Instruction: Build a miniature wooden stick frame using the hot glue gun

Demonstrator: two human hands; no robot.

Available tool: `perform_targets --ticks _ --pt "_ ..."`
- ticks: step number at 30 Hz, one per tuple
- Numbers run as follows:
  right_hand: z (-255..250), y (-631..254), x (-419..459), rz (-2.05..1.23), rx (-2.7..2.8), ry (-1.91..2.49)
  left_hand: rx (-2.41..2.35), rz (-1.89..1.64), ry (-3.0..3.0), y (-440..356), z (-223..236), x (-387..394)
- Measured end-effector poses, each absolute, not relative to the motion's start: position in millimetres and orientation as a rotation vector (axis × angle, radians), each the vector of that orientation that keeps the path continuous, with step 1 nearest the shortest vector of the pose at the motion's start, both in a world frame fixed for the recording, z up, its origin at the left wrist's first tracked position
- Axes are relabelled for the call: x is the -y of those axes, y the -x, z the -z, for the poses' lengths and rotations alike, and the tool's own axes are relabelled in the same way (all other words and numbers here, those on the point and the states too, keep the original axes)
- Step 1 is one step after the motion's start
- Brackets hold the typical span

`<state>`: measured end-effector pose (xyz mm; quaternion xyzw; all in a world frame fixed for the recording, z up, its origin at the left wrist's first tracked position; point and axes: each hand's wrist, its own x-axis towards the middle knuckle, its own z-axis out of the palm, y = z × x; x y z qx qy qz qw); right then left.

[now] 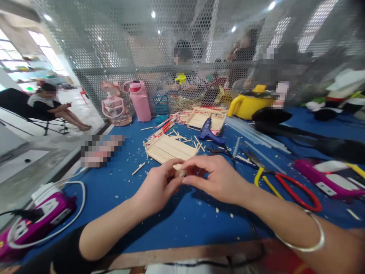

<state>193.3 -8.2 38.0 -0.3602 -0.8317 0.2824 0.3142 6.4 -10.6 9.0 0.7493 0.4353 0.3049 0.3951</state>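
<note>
Pale wood, by its look: one small piece (181,173), raised over the near side of the blue table (182,228), mostly hidden by fingers; exact shape cannot be told.

Left hand (155,186): thumb and forefinger drawn close, tips on the piece.

Right hand (221,179): thumb and fingers pinched on the same piece from the other side.

Stick frame (171,147): railed, flat-decked, just beyond the fingertips. Hazard: a forward slip of the knuckles could knock its near edge.

Loose sticks (199,144) and scraps: scattered around. Hazard: the piece, held by the tips alone, could drop and be lost among them.

Glue gun (209,132), blue: lying by a second stick frame (194,121). Hazard: if hot, its nozzle could burn a reaching hand; whether it is hot cannot be told.

Red-handled tool (317,204): beside the right forearm. Hazard: a sideways sweep could catch the bangle (323,238) on its handle.
</note>
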Motion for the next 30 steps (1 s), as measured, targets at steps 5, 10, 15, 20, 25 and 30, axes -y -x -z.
perform_targets --ticks 5,10,15,20,25,30 --pt "-11 -192 2 -1.001 2.032 0.942 -1.06 -0.79 -1.915 -8 4 19" --pt "-6 -200 -8 -1.302 1.594 1.029 -1.153 -0.838 -1.808 0 6 14" --pt "-5 -198 -9 -1.578 1.398 0.991 -1.329 -0.929 -2.022 6 6 9" --pt "-4 -191 -3 -1.598 1.488 1.043 -1.145 -0.988 -2.066 -1 4 16" --pt "-5 -189 0 -1.584 1.515 1.064 -1.082 -0.866 -1.608 -8 0 19" --pt "-8 -188 3 -1.499 1.615 1.041 -1.021 -0.768 -1.129 -14 -6 17"
